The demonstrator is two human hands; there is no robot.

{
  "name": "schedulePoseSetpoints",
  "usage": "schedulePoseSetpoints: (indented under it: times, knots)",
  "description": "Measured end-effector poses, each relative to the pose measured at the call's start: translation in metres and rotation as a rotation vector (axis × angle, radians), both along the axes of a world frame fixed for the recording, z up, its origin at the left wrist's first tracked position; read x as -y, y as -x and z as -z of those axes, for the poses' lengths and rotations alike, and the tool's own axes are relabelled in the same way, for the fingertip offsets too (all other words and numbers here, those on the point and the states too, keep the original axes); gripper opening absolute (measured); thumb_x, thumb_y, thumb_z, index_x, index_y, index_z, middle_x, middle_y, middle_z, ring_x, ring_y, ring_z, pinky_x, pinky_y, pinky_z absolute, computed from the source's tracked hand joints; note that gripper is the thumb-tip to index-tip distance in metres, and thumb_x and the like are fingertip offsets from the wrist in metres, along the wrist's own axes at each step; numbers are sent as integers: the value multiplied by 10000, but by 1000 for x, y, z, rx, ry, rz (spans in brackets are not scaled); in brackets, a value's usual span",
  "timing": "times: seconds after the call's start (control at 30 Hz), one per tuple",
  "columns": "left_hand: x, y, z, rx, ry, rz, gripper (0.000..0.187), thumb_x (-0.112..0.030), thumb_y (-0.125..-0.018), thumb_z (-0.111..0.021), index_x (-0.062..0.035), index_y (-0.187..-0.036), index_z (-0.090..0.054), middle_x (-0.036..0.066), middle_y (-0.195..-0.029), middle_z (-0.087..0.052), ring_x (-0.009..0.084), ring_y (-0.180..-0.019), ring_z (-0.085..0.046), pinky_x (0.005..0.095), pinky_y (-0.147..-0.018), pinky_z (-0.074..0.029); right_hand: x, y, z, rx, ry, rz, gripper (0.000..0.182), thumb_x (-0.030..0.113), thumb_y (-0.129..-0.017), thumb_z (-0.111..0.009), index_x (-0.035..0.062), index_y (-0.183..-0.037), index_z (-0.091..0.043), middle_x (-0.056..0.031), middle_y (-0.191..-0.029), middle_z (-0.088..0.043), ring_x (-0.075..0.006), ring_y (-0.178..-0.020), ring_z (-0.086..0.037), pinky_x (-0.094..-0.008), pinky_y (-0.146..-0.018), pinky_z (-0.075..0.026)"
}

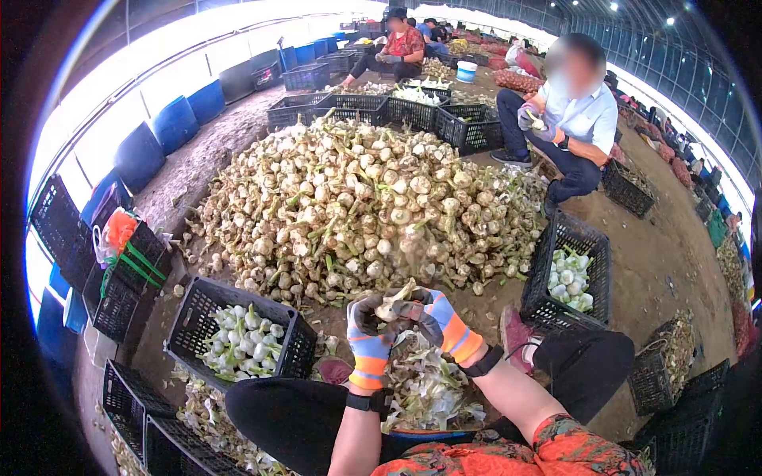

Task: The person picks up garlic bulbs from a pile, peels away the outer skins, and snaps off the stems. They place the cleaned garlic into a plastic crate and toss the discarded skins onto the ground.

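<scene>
Both my hands wear gloves with grey palms and blue and orange stripes, and they meet in front of me. My left hand (368,333) is closed round a garlic bulb (390,305). Touching the same bulb from the right, my right hand (432,317) has its fingers closed on its stem end. Below my hands, between my legs, lies a heap of peeled garlic skins (429,385). Beyond them rises a large pile of unpeeled garlic (373,206). White cleaned bulbs lie in a black crate (298,345) at the left and in another black crate (605,293) at the right.
A co-worker in a light shirt (591,119) squats at the right of the pile. Another in a red shirt (409,44) sits behind it. Black crates (349,107) line the pile's far edge. Stacked crates stand at the left, and blue barrels (175,120) line the wall.
</scene>
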State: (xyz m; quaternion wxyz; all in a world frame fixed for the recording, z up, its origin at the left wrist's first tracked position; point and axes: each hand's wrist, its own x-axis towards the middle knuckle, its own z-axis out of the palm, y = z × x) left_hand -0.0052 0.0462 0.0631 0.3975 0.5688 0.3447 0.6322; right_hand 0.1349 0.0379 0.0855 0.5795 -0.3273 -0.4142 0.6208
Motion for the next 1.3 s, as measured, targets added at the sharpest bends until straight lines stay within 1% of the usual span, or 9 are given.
schedulePoseSetpoints:
  times: [0.27, 0.47, 0.6, 0.73, 0.9, 1.0, 1.13, 1.17, 1.3]
  knots:
    - [0, 0, 3, 139, 51, 150, 505, 25, -617, -748, -5, -1051, -491, 89, -1032, -543, 182, -911, -551, 312, -792, -482, -13, -35, 24, 259, 17, -110, 353, 89, -762, -665, -19, -1080, -554, -77, -980, -625, -133, -872, -604, -257, -769, -485]
    - [16, -4, -38, 587, 590, 381, 350, -52, -802, -610, 9, -1122, -482, 94, -919, -598, 133, -724, -589, 249, -577, -498, 3, -37, -22, 1230, -667, 315, 516, 41, -678, -702, -42, -1133, -471, -156, -1027, -599, -194, -920, -577, -300, -817, -437]
    - [1, -14, 7, 402, 240, 254, 360, -259, -886, -526, -4, -1138, -492, 116, -1022, -588, 183, -836, -597, 303, -700, -520, 3, -31, -8, 1015, -224, 293, 376, 10, -672, -684, -48, -1022, -558, -130, -876, -639, -171, -801, -601, -297, -719, -474]
    - [11, -3, -24, 396, 536, 388, 367, -21, -818, -537, 21, -1177, -473, 121, -1081, -577, 228, -920, -591, 332, -815, -500, -10, -31, 13, 219, 30, 211, 237, -30, -687, -586, -11, -921, -617, -92, -777, -638, -124, -645, -590, -245, -592, -492]
    - [13, -4, -34, 256, 455, 320, 418, 70, -768, -521, 15, -1180, -479, 113, -1068, -576, 190, -903, -588, 295, -781, -504, 13, -16, -17, 436, 29, 291, 235, -71, -681, -566, -43, -911, -606, -50, -758, -628, -106, -648, -582, -240, -576, -487]
    - [12, -1, -29, 358, 405, 417, 447, 9, -746, -637, 7, -1166, -483, 68, -998, -587, 128, -801, -578, 231, -676, -487, -13, -48, 30, -49, 147, 470, 167, -22, -703, -553, -24, -852, -628, -37, -756, -628, -99, -611, -554, -243, -566, -463]
    - [6, 2, -20, 374, 200, 424, 538, -14, -719, -669, 22, -1204, -440, 86, -1085, -549, 154, -937, -555, 274, -809, -468, -7, -59, 7, 1347, 102, 307, 250, 162, -726, -622, 67, -956, -646, -131, -971, -628, -250, -820, -601, -335, -741, -475]
    - [1, 3, -15, 262, 182, 421, 601, -19, -690, -696, 30, -1221, -417, 88, -1128, -521, 166, -998, -532, 287, -872, -439, -3, -52, 3, 1257, -174, 349, 412, -15, -660, -571, 53, -1064, -605, -133, -939, -620, -238, -879, -580, -295, -789, -458]
    - [1, -1, -7, -7, 186, 431, 608, -109, -725, -693, 35, -1240, -402, 109, -1172, -507, 173, -1050, -507, 304, -893, -419, 10, -26, -60, 1131, -406, 75, 295, 59, -657, -609, 35, -949, -636, -142, -940, -588, -278, -848, -581, -331, -756, -467]
